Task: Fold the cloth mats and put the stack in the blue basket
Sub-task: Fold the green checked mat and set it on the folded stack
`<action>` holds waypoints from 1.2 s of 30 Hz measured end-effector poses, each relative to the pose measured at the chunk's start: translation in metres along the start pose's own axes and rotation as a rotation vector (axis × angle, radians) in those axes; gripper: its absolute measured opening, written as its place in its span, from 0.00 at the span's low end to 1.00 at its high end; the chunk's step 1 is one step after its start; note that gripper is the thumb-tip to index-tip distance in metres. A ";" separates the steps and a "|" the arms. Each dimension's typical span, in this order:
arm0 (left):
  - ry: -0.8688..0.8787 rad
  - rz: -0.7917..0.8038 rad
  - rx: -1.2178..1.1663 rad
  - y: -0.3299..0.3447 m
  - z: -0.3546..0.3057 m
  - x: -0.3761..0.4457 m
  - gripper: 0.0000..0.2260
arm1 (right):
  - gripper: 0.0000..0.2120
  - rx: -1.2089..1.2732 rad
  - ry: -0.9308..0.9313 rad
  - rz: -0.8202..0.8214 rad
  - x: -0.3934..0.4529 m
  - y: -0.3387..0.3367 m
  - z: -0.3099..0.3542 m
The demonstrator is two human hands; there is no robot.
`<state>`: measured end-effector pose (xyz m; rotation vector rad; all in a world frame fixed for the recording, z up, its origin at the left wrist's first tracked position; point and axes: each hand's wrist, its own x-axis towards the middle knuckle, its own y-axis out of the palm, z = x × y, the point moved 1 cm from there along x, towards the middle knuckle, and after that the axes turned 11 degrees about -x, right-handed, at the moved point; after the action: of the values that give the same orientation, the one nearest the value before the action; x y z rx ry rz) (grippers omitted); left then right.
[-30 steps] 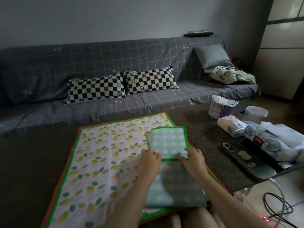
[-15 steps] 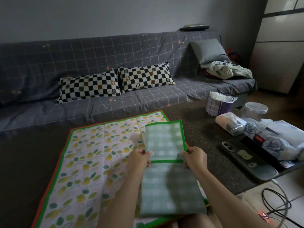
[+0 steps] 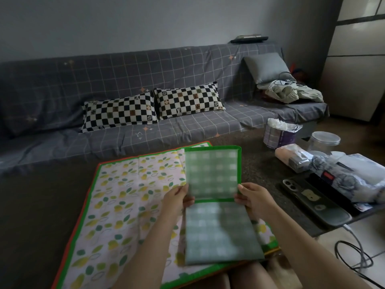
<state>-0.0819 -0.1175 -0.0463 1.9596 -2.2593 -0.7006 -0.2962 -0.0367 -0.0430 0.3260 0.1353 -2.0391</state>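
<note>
**Both hands on the green check mat, folded part lifted**

Nearest: the lower part of the green mat point(image 3: 220, 232) lies flat over the leaf mat point(image 3: 125, 205), close to the person's knees at the bottom edge. Upper part of the green mat is raised, tilted up toward the camera, green border visible along its top, right side and bottom fold line. It is motion-blurred.

Left hand point(image 3: 177, 200) pinches the green mat's left edge at the fold line, thumb on the front face, fingers curled behind. Right hand point(image 3: 253, 198) pinches the right edge at the same height, thumb on the front. Both forearms come in from the bottom of the frame.

Leaf mat is spread open on the dark table point(image 3: 41, 215), orange and green border, fold creases showing. Green mat sits on its right half.

Right side of the table: phone point(image 3: 312, 199) face down, touching a floral bag point(image 3: 354, 174). Beyond them a wrapped packet point(image 3: 293, 158), a clear lidded tub point(image 3: 325, 140), a tissue roll point(image 3: 279, 134). Cables point(image 3: 358, 257) on the floor lower right.

Far: grey grid sofa point(image 3: 187, 126) with two checkered pillows point(image 3: 154, 109), a grey cushion point(image 3: 266, 66) and crumpled clothes point(image 3: 291, 92) at its right end. Blue basket not visible.
</note>
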 end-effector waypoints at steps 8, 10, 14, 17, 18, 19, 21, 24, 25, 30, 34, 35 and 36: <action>-0.056 0.076 0.047 -0.009 -0.003 -0.017 0.20 | 0.14 0.219 0.030 0.194 -0.017 -0.015 0.001; -0.050 0.130 0.153 -0.014 -0.005 -0.024 0.25 | 0.19 0.223 0.030 0.219 -0.024 -0.018 0.004; 0.077 0.198 0.461 -0.018 -0.011 -0.035 0.24 | 0.14 -0.191 -0.040 0.208 -0.036 -0.021 0.006; 0.138 0.224 0.602 -0.021 -0.011 -0.036 0.21 | 0.11 -0.565 -0.149 0.125 -0.036 -0.023 0.008; 0.143 0.242 0.638 -0.021 -0.009 -0.037 0.19 | 0.10 -0.639 -0.182 0.128 -0.037 -0.023 0.009; 0.154 0.255 0.667 -0.023 -0.007 -0.038 0.18 | 0.10 -0.699 -0.205 0.136 -0.037 -0.023 0.010; 0.190 0.264 0.714 -0.023 -0.004 -0.041 0.16 | 0.11 -0.800 -0.238 0.132 -0.037 -0.023 0.009; 0.243 0.256 0.799 -0.021 -0.001 -0.043 0.13 | 0.10 -0.858 -0.290 0.116 -0.037 -0.021 0.004; 0.264 0.260 0.828 -0.020 0.000 -0.044 0.13 | 0.10 -0.870 -0.306 0.114 -0.036 -0.022 0.002; 0.322 0.292 1.000 -0.009 0.000 -0.045 0.12 | 0.13 -1.005 -0.387 0.144 -0.035 -0.020 0.000; 0.248 0.261 1.297 0.007 0.001 -0.049 0.22 | 0.18 -1.183 -0.454 0.171 -0.035 -0.016 0.004; 0.261 0.252 1.418 0.011 0.002 -0.052 0.23 | 0.19 -1.210 -0.458 0.182 -0.036 -0.014 0.005; 0.295 0.233 1.518 0.015 0.002 -0.055 0.24 | 0.20 -1.228 -0.456 0.196 -0.038 -0.012 0.005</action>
<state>-0.0865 -0.0636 -0.0296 1.6731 -2.8828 1.6731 -0.2913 0.0000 -0.0278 -0.8419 0.9556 -1.4519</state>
